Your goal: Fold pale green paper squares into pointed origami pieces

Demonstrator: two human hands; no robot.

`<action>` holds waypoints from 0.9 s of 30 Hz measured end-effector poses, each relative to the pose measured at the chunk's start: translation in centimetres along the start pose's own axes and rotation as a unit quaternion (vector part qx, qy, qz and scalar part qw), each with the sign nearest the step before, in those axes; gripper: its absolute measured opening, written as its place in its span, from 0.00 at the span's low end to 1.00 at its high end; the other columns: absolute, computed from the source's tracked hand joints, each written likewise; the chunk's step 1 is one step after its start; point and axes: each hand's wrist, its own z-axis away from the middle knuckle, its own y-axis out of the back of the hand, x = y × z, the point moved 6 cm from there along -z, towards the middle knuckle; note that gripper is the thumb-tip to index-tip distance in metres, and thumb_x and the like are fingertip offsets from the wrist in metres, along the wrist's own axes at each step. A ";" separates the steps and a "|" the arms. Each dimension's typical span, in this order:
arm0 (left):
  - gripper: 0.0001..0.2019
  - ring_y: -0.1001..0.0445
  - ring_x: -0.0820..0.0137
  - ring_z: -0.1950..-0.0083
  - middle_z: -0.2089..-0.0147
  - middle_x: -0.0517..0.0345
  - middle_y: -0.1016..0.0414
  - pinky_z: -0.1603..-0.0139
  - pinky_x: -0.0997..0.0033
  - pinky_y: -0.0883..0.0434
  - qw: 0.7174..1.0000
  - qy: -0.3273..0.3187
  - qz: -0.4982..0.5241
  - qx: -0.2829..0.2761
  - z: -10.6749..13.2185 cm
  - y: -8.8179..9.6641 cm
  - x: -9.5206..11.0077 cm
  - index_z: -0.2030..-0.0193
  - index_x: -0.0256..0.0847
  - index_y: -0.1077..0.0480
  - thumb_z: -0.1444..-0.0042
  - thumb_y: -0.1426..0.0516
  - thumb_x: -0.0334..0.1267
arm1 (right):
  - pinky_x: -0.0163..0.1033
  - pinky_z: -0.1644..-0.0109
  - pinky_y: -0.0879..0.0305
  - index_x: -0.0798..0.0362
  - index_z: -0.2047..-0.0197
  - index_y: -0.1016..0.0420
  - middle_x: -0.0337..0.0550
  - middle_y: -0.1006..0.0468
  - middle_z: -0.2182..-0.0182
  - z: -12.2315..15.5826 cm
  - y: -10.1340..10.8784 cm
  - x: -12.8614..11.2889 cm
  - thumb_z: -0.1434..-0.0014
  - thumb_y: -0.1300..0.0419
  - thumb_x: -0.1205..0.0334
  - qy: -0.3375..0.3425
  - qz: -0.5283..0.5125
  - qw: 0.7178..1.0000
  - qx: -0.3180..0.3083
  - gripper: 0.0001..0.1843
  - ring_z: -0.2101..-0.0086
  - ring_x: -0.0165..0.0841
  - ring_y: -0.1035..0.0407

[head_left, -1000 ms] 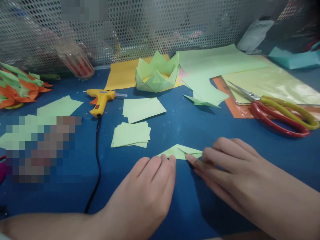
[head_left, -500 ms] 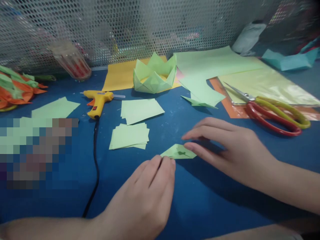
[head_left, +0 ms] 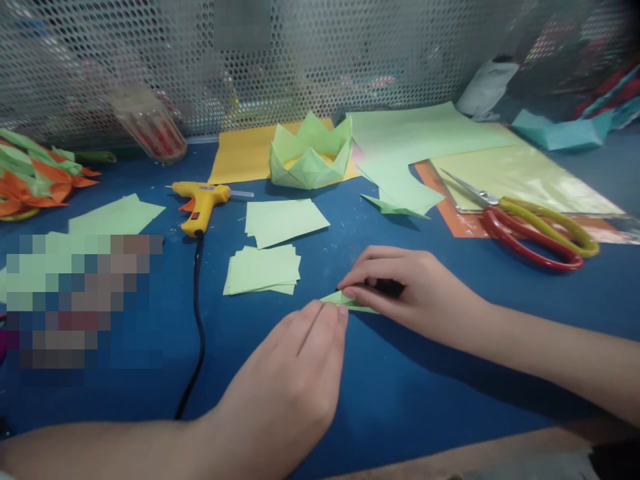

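A small folded piece of green paper (head_left: 364, 307) lies low over the blue table, mostly covered by my fingers. My left hand (head_left: 295, 363) pinches its left end from the near side. From the right, my right hand (head_left: 400, 283) closes thumb and fingertips on its upper edge, close to the left fingertips. Just left of the hands sits a stack of green paper pieces (head_left: 263, 270), with more green paper pieces (head_left: 286, 222) behind it. Beyond them stands a green folded-paper ring with pointed tips (head_left: 311, 163).
A yellow glue gun (head_left: 203, 203) with a black cord lies to the left. Scissors with red and yellow handles (head_left: 533, 230) rest on the right, by a packet of pale paper (head_left: 520, 173). A perforated metal panel (head_left: 300, 60) bounds the back. A blurred patch covers the left side.
My right hand has moved left and closed onto the upper edge of the folded paper. My left hand keeps its pinch. The view has shifted slightly.
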 end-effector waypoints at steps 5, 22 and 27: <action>0.19 0.22 0.60 0.53 0.53 0.45 0.21 0.54 0.64 0.26 1.000 0.009 0.006 -0.009 -0.2 -0.4 -0.4 0.51 0.25 0.28 0.40 0.56 0.19 | 0.32 0.69 0.35 0.53 0.66 0.21 0.42 0.24 0.69 -0.3 0.0 0.2 0.38 0.42 0.64 -0.039 -0.032 0.998 -0.028 0.08 0.71 0.27 0.30; 0.20 0.24 0.61 0.52 0.50 0.47 0.22 0.53 0.65 0.28 1.000 0.001 0.001 -0.021 -0.2 -0.5 -0.2 0.51 0.26 0.26 0.39 0.57 0.20 | 0.31 0.71 0.39 0.54 0.67 0.23 0.40 0.24 0.71 -0.4 -0.1 0.1 0.38 0.42 0.64 -0.023 -0.009 1.000 -0.014 0.08 0.72 0.26 0.33; 0.19 0.23 0.58 0.51 0.48 0.42 0.23 0.52 0.63 0.28 0.999 -0.023 -0.017 -0.023 0.0 -0.3 0.4 0.50 0.23 0.27 0.40 0.55 0.21 | 0.32 0.72 0.38 0.54 0.65 0.22 0.41 0.25 0.70 -0.3 -0.1 -0.2 0.39 0.41 0.61 -0.018 -0.016 1.000 -0.013 0.08 0.71 0.27 0.32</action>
